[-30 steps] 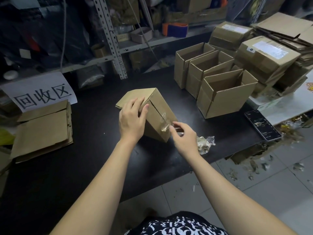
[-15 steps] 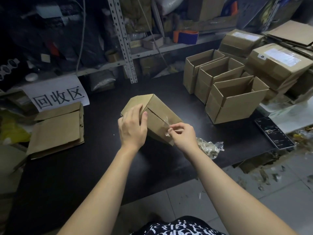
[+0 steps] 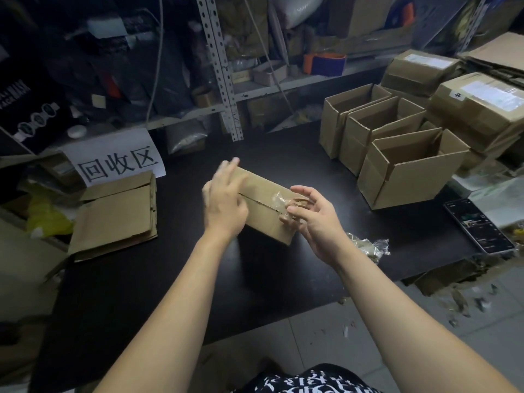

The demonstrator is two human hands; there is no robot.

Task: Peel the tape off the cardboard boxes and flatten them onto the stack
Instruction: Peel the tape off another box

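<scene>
**While tape curls at its seam, a box sits between two hands**

As a person works at the black table, a closed box sits near the middle of it, taped seam facing up. The left hand, blurred, lies on the box's left end, fingers straight and reaching over the far edge. The right hand is at the right end, fingers spread and loosely bent, thumb out. A crumpled strip of clear tape stands up from the seam right at the fingertips, and I cannot tell whether they touch it. To the left, below a white sign, lies the stack of flattened cardboard, well apart from the box. Three open boxes stand together at the right. A phone lies by the table's right corner, and a wad of crumpled clear tape rests near the front edge, just beyond the right wrist.
</scene>
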